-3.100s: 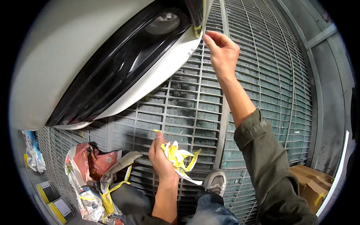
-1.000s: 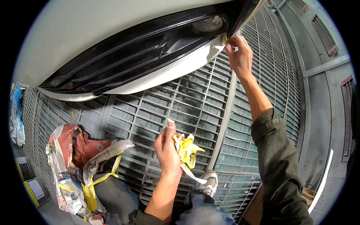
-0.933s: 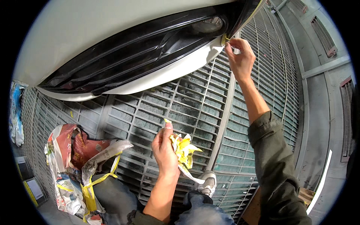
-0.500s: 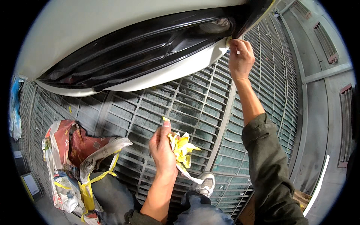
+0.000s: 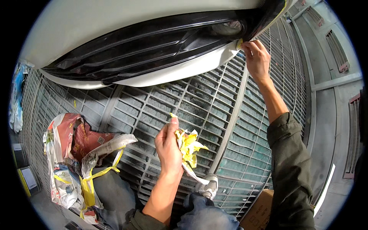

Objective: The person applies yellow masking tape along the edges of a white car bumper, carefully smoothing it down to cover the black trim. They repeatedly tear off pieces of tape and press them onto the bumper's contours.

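Observation:
Up at the right end of the white car bumper (image 5: 184, 73), my right hand (image 5: 259, 60) is closed in a pinch on a small strip of yellow masking tape (image 5: 240, 44). That strip sits at the corner where the white edge meets the black grille trim (image 5: 126, 51). Lower, above the floor, my left hand (image 5: 168, 149) is closed round a crumpled wad of masking tape (image 5: 188, 147), yellow with whitish parts, and one pale strip hangs from it. A small yellow bit (image 5: 173, 115) sticks up at the left thumb's tip.
Crumpled red-and-white masking paper (image 5: 88, 143) with yellow tape strips lies at left, by my leg. Metal grating (image 5: 207, 103) forms the floor. A cardboard box (image 5: 260, 211) stands at lower right, beside my right sleeve. Blue plastic sheeting (image 5: 17, 99) hangs at far left.
My right hand has shifted slightly right, away from the bumper's corner, and more of the yellow strip shows. The left hand keeps its wad of tape. The whole view has shifted a little.

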A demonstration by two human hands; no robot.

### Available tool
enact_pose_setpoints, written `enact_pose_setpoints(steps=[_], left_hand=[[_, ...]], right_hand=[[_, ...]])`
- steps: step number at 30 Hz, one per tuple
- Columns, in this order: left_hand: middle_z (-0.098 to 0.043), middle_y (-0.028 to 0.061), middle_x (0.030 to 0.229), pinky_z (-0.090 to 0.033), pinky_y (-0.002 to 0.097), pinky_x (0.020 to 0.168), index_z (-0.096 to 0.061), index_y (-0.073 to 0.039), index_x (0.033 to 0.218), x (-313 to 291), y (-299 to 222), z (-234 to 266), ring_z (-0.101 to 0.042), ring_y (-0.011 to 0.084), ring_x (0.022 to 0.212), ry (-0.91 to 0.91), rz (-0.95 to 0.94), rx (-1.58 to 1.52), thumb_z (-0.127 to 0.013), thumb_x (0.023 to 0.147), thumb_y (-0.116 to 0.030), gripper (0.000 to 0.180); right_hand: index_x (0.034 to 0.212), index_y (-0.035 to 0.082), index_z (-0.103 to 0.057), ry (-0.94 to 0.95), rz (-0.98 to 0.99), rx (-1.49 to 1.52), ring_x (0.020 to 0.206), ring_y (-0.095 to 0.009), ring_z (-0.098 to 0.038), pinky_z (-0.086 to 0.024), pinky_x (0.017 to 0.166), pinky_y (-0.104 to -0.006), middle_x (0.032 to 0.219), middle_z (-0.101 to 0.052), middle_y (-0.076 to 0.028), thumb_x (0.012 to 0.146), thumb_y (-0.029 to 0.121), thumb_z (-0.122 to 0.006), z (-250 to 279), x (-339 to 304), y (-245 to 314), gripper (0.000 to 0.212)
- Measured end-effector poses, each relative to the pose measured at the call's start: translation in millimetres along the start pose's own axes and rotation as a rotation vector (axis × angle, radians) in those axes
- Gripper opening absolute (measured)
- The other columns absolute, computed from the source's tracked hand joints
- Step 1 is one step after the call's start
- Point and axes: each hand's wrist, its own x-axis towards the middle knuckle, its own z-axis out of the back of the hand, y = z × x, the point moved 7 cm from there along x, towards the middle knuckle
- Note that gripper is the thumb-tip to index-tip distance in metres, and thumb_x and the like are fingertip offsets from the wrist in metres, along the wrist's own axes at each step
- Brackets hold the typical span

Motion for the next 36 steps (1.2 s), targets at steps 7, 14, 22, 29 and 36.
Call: enact_pose_setpoints(steps=[7, 14, 22, 29, 36], left_hand=[[-0.053, 0.0003, 0.061, -0.046, 0.025, 0.045, -0.052, -0.011, 0.074, 2, -1, 0, -0.056, 0.0111, 0.05, -0.019, -0.029, -0.007, -0.061, 0.092, -0.032, 0.03], [-0.053, 0.0006, 0.06, -0.047, 0.0257, 0.046, -0.053, -0.01, 0.074, 3, 4, -5, -0.056, 0.0119, 0.05, -0.007, -0.01, 0.015, -0.061, 0.092, -0.032, 0.03], [-0.054, 0.003, 0.061, -0.047, 0.0268, 0.047, -0.053, -0.009, 0.076, 6, 8, 3, -0.057, 0.0138, 0.052, -0.054, -0.004, -0.03, -0.065, 0.089, -0.033, 0.03], [-0.053, 0.0034, 0.065, -0.048, 0.0277, 0.047, -0.053, -0.009, 0.077, 6, -2, 9, -0.057, 0.0144, 0.052, -0.099, -0.014, -0.022, -0.067, 0.088, -0.034, 0.031], [-0.054, 0.0031, 0.064, -0.048, 0.0271, 0.048, -0.053, -0.009, 0.076, 10, -3, 6, -0.057, 0.0148, 0.052, -0.085, 0.0, -0.062, -0.068, 0.087, -0.034, 0.031]], right_hand=[[0.089, 0.004, -0.068, -0.037, -0.218, 0.111, 0.069, -0.027, -0.061, -0.048, 0.064, -0.0348, 0.08, -0.061, -0.01, 0.08, 0.003, -0.066, -5, -3, -5, 0.009], [0.092, -0.001, -0.07, -0.029, -0.533, 0.487, 0.069, -0.009, -0.062, -0.05, 0.066, -0.0239, 0.078, -0.069, -0.006, 0.083, 0.007, -0.071, -20, -12, -39, 0.012], [0.094, -0.004, -0.069, -0.057, -0.775, 0.726, 0.074, -0.01, -0.063, -0.053, 0.072, -0.0226, 0.084, -0.068, -0.006, 0.087, 0.008, -0.068, -36, -22, -38, 0.014], [0.095, -0.003, -0.069, 0.057, -0.631, 0.659, 0.075, -0.009, -0.062, -0.051, 0.07, -0.0226, 0.084, -0.068, -0.005, 0.087, 0.007, -0.068, -29, -28, -36, 0.013], [0.095, -0.003, -0.067, 0.132, -0.547, 0.639, 0.075, -0.006, -0.058, -0.048, 0.071, -0.021, 0.082, -0.066, -0.002, 0.087, 0.007, -0.068, -22, -28, -42, 0.013]])
